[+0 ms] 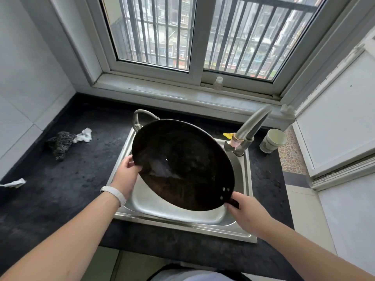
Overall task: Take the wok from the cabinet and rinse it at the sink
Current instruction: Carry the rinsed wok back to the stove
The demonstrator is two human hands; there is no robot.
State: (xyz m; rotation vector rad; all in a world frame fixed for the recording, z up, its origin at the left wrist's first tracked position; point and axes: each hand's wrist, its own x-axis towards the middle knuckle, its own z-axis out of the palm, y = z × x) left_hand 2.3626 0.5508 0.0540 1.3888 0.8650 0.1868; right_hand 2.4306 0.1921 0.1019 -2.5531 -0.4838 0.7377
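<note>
We find the round black metal wok [182, 165] held tilted over the stainless steel sink [182, 227]. L hand [126, 175] pinches its rim; R hand [245, 213] is clamped on the handle stub. Risks: wet rim slips, wok drops; far edge knocks the grey metal tap [253, 123].

Wok [182, 165] over sink [182, 218]; tap [249, 128] behind-right, cup [272, 140] right of tap.

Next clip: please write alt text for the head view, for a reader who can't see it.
A person holds a black wok tilted over a steel sink, left hand gripping its rim and right hand its handle. A tap stands at the sink's right; a paper cup and a scrubber sit on the dark counter.
</note>
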